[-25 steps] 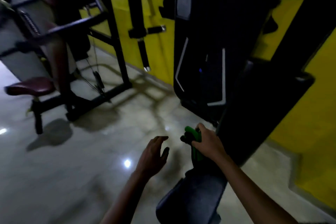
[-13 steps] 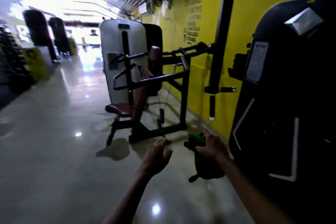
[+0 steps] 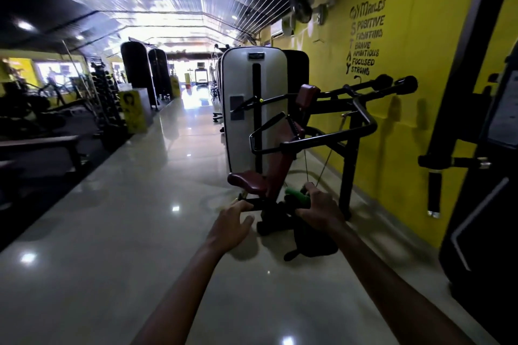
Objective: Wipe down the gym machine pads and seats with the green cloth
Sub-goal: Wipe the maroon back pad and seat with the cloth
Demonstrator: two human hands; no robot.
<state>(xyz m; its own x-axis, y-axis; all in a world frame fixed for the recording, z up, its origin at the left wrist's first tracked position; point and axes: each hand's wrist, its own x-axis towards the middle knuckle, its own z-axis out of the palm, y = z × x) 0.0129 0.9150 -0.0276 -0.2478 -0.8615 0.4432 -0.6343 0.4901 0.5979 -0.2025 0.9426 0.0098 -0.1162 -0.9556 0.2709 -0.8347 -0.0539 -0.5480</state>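
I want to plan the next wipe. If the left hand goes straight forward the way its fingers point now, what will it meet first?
Probably the black base frame under the maroon seat of the machine ahead. The open left hand points up at it, though depth is unclear and the fingertips may not touch it yet.

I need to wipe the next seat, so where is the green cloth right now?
In the head view, the green cloth is bunched in the right hand, low and right of centre, just in front of the maroon padded seat.

Both arms reach forward, left hand [image 3: 230,225] loosely open, right hand [image 3: 319,209] curled in a grip.
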